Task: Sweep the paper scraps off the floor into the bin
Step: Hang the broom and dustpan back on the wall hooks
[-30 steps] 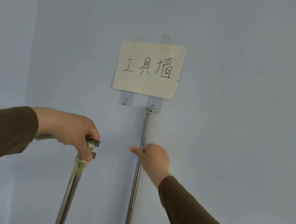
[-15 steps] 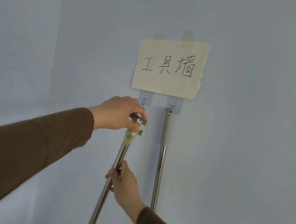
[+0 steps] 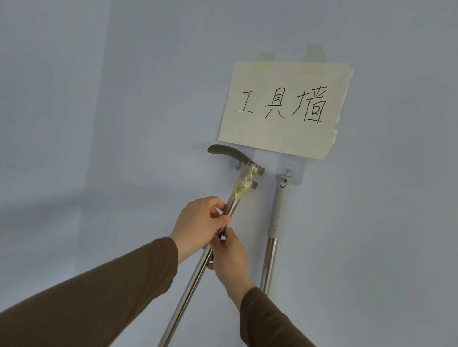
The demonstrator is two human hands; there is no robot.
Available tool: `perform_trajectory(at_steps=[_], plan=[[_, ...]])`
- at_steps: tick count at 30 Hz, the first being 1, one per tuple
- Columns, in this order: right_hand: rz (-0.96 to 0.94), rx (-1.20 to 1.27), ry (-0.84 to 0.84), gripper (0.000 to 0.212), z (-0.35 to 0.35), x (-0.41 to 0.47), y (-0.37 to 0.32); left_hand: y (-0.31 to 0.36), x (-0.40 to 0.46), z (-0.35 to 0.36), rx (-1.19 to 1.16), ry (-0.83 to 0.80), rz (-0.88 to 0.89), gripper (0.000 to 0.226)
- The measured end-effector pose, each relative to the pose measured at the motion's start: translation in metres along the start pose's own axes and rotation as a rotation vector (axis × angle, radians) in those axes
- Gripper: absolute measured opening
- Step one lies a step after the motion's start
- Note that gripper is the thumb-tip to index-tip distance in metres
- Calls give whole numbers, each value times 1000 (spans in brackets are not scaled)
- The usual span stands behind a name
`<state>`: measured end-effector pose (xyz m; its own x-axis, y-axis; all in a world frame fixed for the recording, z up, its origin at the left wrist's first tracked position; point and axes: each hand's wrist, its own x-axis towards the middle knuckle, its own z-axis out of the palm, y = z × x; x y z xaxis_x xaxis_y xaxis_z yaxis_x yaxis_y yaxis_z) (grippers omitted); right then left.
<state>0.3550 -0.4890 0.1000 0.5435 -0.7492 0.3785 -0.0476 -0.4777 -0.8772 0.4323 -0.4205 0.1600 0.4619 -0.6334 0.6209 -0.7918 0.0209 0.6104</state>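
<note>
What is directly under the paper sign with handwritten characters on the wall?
Under the cream paper sign are two wall hooks: the right hook holds a grey-capped metal pole; the left hook is partly covered by the curved handle of the tilted pole.

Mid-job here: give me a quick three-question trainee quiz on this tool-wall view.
1. True or false: both hands grip the slanted pole.
2. Which pole hangs from a wall hook by its top loop? A) the slanted pole B) the upright pole
3. Fill in: the paper sign is fixed to the wall with ____.

Key:
1. True: left hand above, right hand just below.
2. B
3. tape
</note>
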Motion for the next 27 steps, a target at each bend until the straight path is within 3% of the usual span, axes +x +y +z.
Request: perform_trajectory(at_steps=[5, 10, 16, 27], plan=[[21, -23, 3, 11, 12, 6, 12, -18, 2, 10, 0, 23, -35, 15], [33, -93, 20, 31, 10, 1, 28, -26, -2, 13, -30, 0, -22, 16], [8, -159, 5, 20, 8, -1, 30, -31, -8, 18, 3, -47, -6, 26], [7, -386, -7, 33, -21, -30, 24, -40, -25, 16, 38, -116, -46, 45]])
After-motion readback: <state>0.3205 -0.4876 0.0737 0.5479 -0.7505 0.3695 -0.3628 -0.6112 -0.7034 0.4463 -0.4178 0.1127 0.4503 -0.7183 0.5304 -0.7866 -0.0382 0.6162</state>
